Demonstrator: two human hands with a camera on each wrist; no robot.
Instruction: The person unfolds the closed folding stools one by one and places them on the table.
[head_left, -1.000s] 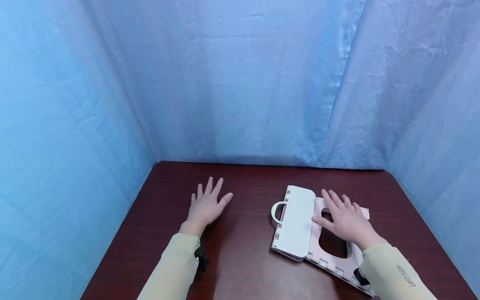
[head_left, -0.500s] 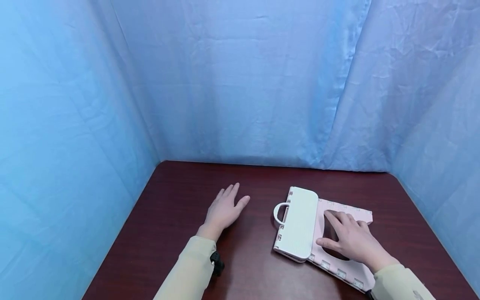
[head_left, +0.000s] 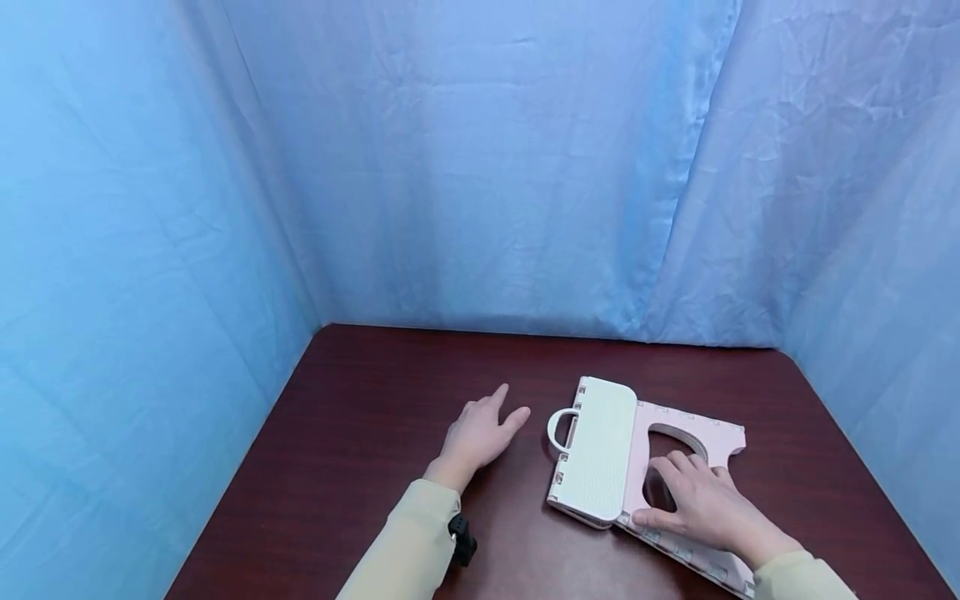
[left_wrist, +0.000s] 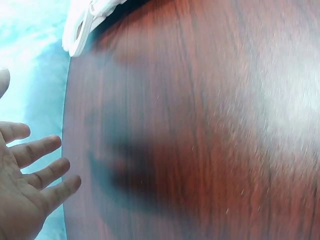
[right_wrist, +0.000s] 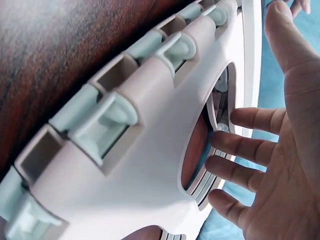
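Observation:
A folding step stool lies folded flat on the table's right side, with a white top [head_left: 598, 454], a pink leg panel [head_left: 638, 467] and a white carry handle [head_left: 552, 429] facing left. My right hand [head_left: 701, 504] is over the oval cutout of the leg panel, fingers slightly bent, thumb near the panel's front edge. In the right wrist view its fingers [right_wrist: 245, 145] reach toward the cutout without gripping; contact is unclear. My left hand [head_left: 476, 437] hovers left of the handle, fingers spread and holding nothing. The left wrist view shows this palm [left_wrist: 20, 200] below the stool's handle [left_wrist: 82, 32].
The dark red wood-grain table [head_left: 360, 433] has rounded far corners. Light blue curtains [head_left: 480, 183] hang close behind it and along both sides. Green-grey hinge pieces [right_wrist: 102, 130] run along the leg panel's edge.
My left hand has moved right, toward the stool's handle. The right hand has come down and nearer over the leg panel, its fingers bending. The stool lies as before.

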